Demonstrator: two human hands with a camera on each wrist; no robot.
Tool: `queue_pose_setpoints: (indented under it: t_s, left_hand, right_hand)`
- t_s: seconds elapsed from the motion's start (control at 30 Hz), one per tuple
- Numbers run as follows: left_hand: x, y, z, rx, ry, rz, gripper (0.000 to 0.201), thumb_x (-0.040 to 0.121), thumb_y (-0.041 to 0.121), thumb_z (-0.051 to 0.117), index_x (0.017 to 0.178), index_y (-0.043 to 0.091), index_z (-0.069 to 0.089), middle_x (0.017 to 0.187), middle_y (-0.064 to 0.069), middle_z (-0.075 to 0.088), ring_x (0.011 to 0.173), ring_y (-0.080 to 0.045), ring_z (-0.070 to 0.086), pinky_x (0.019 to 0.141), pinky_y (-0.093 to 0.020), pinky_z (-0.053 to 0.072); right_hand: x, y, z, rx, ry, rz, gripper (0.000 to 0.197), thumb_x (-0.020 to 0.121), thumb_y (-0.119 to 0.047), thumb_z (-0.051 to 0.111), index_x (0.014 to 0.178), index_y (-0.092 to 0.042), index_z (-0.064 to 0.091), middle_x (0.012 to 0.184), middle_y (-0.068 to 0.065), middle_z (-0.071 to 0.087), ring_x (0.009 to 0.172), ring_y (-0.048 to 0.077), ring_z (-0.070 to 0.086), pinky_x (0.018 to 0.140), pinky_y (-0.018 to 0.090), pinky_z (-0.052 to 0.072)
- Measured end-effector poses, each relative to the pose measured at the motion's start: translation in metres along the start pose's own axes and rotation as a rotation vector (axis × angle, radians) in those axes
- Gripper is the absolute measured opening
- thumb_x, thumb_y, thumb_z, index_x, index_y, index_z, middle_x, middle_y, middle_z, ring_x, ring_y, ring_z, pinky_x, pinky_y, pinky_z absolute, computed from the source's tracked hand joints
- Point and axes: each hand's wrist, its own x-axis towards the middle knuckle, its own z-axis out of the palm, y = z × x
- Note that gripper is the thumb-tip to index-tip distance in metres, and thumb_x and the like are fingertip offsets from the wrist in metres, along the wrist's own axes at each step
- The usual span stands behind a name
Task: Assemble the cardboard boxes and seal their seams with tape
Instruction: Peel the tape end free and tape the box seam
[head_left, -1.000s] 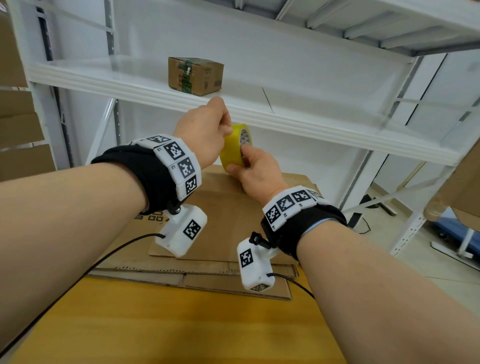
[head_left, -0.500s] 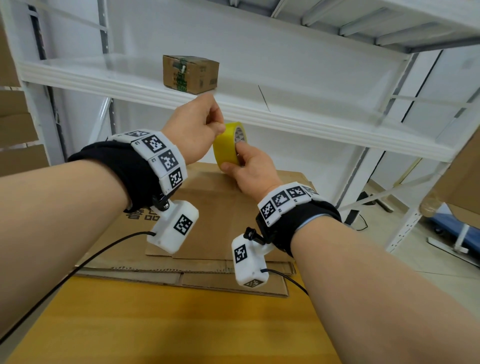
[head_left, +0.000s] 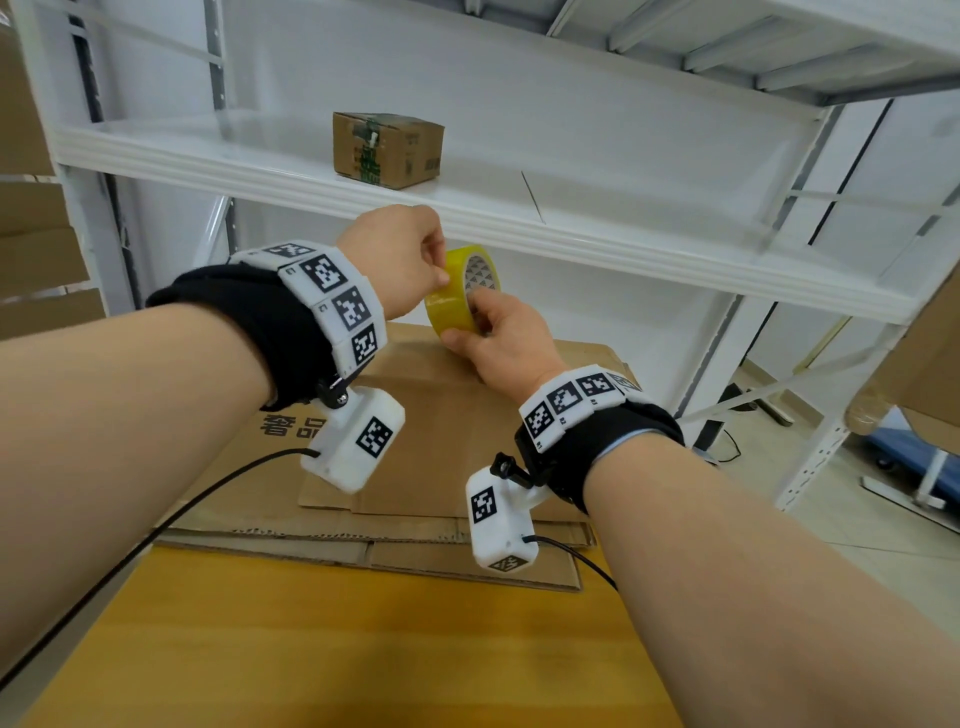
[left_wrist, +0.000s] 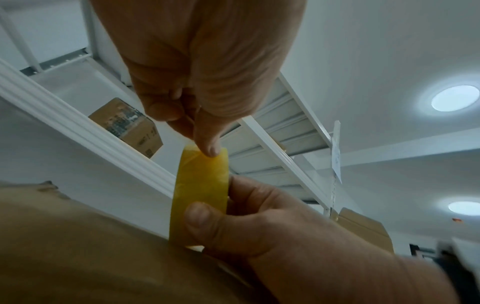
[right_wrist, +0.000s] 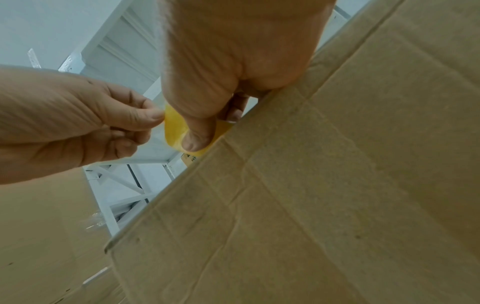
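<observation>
A yellow tape roll (head_left: 456, 291) is held upright above a stack of flattened cardboard boxes (head_left: 441, 415). My right hand (head_left: 493, 343) grips the roll (left_wrist: 200, 195) from below, thumb on its outer band and fingers through the core. My left hand (head_left: 400, 260) has its fingers curled, and its thumb and fingertip pinch at the tape's edge (left_wrist: 205, 152) on top of the roll. In the right wrist view the left hand (right_wrist: 103, 123) meets the roll (right_wrist: 176, 127) just above the cardboard (right_wrist: 311, 185).
The flat cardboard lies on a wooden table (head_left: 363, 649). Behind it stands a white metal shelf (head_left: 519, 208) with a small closed cardboard box (head_left: 387, 148) on it. More cardboard is stacked at the far left (head_left: 31, 249) and right (head_left: 930, 374).
Both hands have stayed on the roll and lifted it slightly. The left thumb and finger now pinch at the top edge of the tape.
</observation>
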Motion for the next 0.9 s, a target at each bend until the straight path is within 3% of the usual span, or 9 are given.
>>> queue_pose_setpoints:
  t_s: [0.23, 0.33, 0.47, 0.67, 0.8, 0.9]
  left_hand:
    - [-0.004, 0.001, 0.012, 0.017, 0.003, 0.077, 0.006, 0.092, 0.013, 0.056, 0.09, 0.018, 0.055, 0.103, -0.007, 0.042, 0.082, -0.027, 0.053, 0.071, -0.028, 0.037]
    - [-0.005, 0.001, 0.012, -0.004, 0.004, 0.086, 0.004, 0.092, 0.012, 0.057, 0.091, 0.016, 0.056, 0.103, -0.007, 0.044, 0.085, -0.027, 0.054, 0.073, -0.029, 0.038]
    - [-0.009, 0.003, 0.01, -0.022, -0.014, 0.119, 0.005, 0.09, 0.012, 0.06, 0.09, 0.015, 0.058, 0.101, -0.006, 0.046, 0.086, -0.024, 0.053, 0.073, -0.028, 0.039]
    - [-0.015, 0.004, 0.004, -0.075, -0.04, 0.155, 0.006, 0.089, 0.013, 0.062, 0.087, 0.017, 0.059, 0.093, 0.0, 0.048, 0.078, -0.016, 0.051, 0.073, -0.029, 0.042]
    - [-0.015, 0.002, 0.002, -0.159, -0.009, 0.076, 0.004, 0.089, 0.014, 0.062, 0.089, 0.017, 0.06, 0.076, 0.006, 0.055, 0.067, -0.007, 0.049, 0.059, -0.023, 0.039]
    - [-0.009, -0.005, 0.002, -0.286, -0.029, -0.106, 0.006, 0.089, 0.018, 0.065, 0.092, 0.014, 0.062, 0.08, 0.002, 0.058, 0.07, -0.012, 0.051, 0.065, -0.028, 0.044]
  right_hand:
    - [0.0, 0.0, -0.003, 0.015, -0.012, 0.016, 0.021, 0.087, -0.026, 0.071, 0.104, -0.015, 0.065, 0.094, 0.004, 0.067, 0.088, 0.025, 0.063, 0.079, 0.04, 0.055]
    - [-0.001, 0.0, -0.003, 0.033, -0.011, 0.031, 0.018, 0.087, -0.025, 0.071, 0.103, -0.016, 0.066, 0.093, 0.004, 0.068, 0.087, 0.025, 0.064, 0.077, 0.038, 0.055]
    - [-0.001, -0.002, -0.004, 0.063, -0.002, 0.044, 0.009, 0.088, -0.023, 0.071, 0.091, -0.019, 0.064, 0.082, -0.001, 0.063, 0.08, 0.022, 0.062, 0.066, 0.03, 0.051]
    - [-0.003, -0.001, -0.007, 0.133, -0.007, 0.066, 0.023, 0.088, -0.019, 0.072, 0.074, -0.028, 0.056, 0.073, -0.005, 0.058, 0.064, 0.014, 0.056, 0.046, 0.014, 0.041]
    - [-0.001, 0.0, -0.008, 0.141, -0.013, 0.069, 0.014, 0.087, -0.021, 0.073, 0.079, -0.026, 0.062, 0.071, -0.007, 0.058, 0.064, 0.013, 0.055, 0.054, 0.02, 0.044]
    - [-0.002, 0.003, -0.005, 0.103, -0.002, 0.036, 0.015, 0.084, -0.028, 0.075, 0.087, -0.017, 0.066, 0.069, -0.006, 0.055, 0.065, 0.015, 0.053, 0.063, 0.029, 0.047]
